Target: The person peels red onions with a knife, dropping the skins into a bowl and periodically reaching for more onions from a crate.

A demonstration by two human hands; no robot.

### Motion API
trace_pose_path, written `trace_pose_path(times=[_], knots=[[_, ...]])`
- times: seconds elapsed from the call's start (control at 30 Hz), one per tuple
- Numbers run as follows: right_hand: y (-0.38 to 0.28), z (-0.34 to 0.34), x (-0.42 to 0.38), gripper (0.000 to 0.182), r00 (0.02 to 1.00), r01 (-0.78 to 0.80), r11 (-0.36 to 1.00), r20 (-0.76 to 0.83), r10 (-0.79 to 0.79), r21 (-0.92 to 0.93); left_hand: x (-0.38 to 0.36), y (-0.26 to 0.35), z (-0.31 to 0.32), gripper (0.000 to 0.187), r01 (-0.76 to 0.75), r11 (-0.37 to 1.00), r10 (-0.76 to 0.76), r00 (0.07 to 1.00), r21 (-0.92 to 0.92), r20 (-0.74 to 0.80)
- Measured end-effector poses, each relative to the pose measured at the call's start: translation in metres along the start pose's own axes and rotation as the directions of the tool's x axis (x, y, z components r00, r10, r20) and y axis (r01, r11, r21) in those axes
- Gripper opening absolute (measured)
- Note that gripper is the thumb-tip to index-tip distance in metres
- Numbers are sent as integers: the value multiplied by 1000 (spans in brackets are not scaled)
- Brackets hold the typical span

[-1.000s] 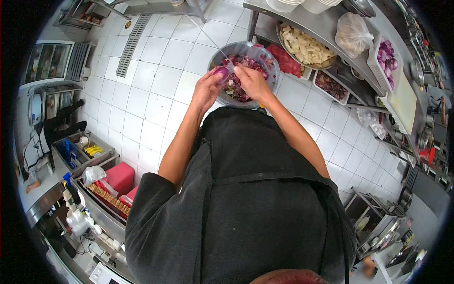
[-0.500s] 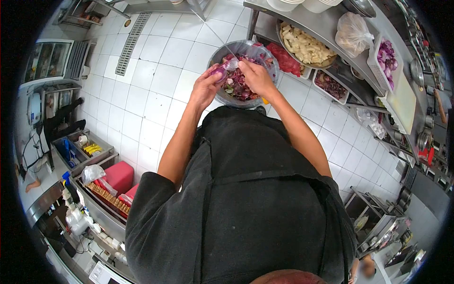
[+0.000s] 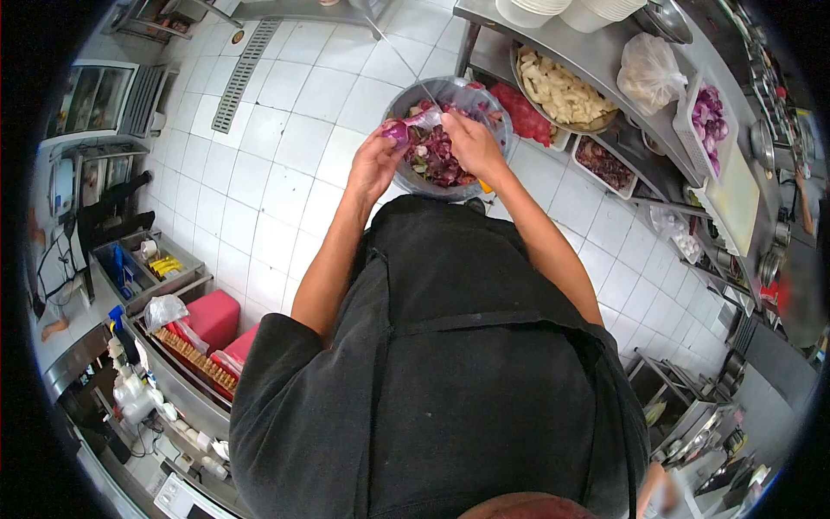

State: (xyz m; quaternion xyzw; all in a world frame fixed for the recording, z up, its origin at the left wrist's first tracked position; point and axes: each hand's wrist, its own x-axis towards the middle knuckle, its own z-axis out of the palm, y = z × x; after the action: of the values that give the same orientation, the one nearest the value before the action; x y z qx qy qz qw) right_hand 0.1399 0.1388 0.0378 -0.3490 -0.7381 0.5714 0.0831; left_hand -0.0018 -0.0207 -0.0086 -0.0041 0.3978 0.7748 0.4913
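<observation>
A red onion (image 3: 396, 132) is in my left hand (image 3: 373, 166), with the fingers closed around its side. From the onion a pale, translucent strip of skin (image 3: 424, 118) stretches across to my right hand (image 3: 474, 149). The right fingers are closed, and an orange-yellow handle end (image 3: 486, 185) shows by the heel of that palm. A thin line runs forward from these fingers and looks like the edge of a knife blade (image 3: 415, 73); the grip hides where it joins. Both hands are over a lined bucket (image 3: 500, 130) holding purple onion skins (image 3: 441, 164).
To the right, metal shelving (image 3: 571, 39) holds a basin of pale peeled pieces (image 3: 562, 86), a basket of red onions (image 3: 709, 125) and a cutting board (image 3: 735, 190). A red mesh sack (image 3: 523, 117) lies beside the bucket. Left, a counter holds red containers (image 3: 212, 318).
The onion has turned in my left hand and moved slightly left. The strip of skin between my hands looks longer. My right hand has shifted slightly right, and the whole view has moved a little.
</observation>
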Motion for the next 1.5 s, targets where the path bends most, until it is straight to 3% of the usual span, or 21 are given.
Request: trace_pose_path(times=[0.3, 0.37, 0.5, 0.53, 0.57, 0.6, 0.63, 0.67, 0.7, 0.73, 0.77, 0.83, 0.87, 0.93, 1.07, 1.13, 1.2, 1.5], knots=[[24, 5, 6, 59, 997, 1, 999, -71, -4, -50, -5, 0, -6, 53, 13, 1000, -12, 993, -6, 121], [35, -1, 13, 56, 995, -83, 996, -59, 81, -26, -8, 4, -6, 51, -3, 1000, 5, 986, -16, 165], [37, -8, 9, 47, 989, -118, 993, 91, 117, 4, -12, 15, -6, 52, 66, 997, -68, 993, 31, 97], [42, -14, 21, 45, 990, -91, 995, 111, 87, 29, -5, 15, -7, 53, 72, 997, -76, 984, 30, 163], [26, -18, 15, 41, 975, -149, 989, 169, 144, 22, -1, 12, -10, 53, 89, 994, -95, 988, 59, 118], [8, -24, 10, 38, 954, -206, 979, 225, 199, 8, 2, 9, -9, 51, 67, 993, -84, 983, 102, 166], [22, -17, 13, 37, 980, -25, 998, 198, 36, -58, 3, 5, -11, 49, 76, 992, -89, 987, 101, 136], [67, 9, 38, 38, 955, 298, 943, 61, -291, -149, 2, 3, -4, 47, 65, 991, -85, 983, 118, 165], [112, 35, 61, 40, 809, 527, 780, -83, -582, -339, 10, -5, -21, 46, 105, 989, -119, 981, 100, 153], [102, 38, 58, 41, 908, 397, 879, -32, -419, -263, 14, -8, -30, 42, 90, 994, -100, 979, 63, 177], [92, 36, 55, 43, 946, 312, 923, -10, -323, -224, 13, -3, -26, 40, 97, 994, -105, 983, 57, 151], [88, 47, 56, 47, 981, 192, 966, 1, -195, -174, 17, -1, -23, 34, 118, 992, -118, 993, 52, 11], [30, 16, 18, 57, 992, 21, 986, 123, 0, -164, 22, -5, -25, 33, 147, 988, -146, 989, 41, -23], [42, 30, 22, 68, 998, 36, 991, 54, -29, -133, 29, -9, -27, 30, 191, 981, -187, 975, 19, -121], [73, 73, 44, 65, 921, 292, 896, -154, -357, -333, 30, -10, -20, 27, 211, 978, -210, 977, 10, -17], [61, 75, 40, 63, 918, 324, 902, -138, -373, -285, 35, -13, -14, 27, 186, 982, -185, 982, 30, -32], [22, 51, 16, 61, 971, 236, 966, -13, -238, -103, 33, -12, -3, 29, 199, 980, -199, 980, 10, 7], [15, 48, 6, 58, 972, 198, 968, -99, -215, -157, 44, -16, 1, 32, 233, 971, -238, 967, 61, 94]])
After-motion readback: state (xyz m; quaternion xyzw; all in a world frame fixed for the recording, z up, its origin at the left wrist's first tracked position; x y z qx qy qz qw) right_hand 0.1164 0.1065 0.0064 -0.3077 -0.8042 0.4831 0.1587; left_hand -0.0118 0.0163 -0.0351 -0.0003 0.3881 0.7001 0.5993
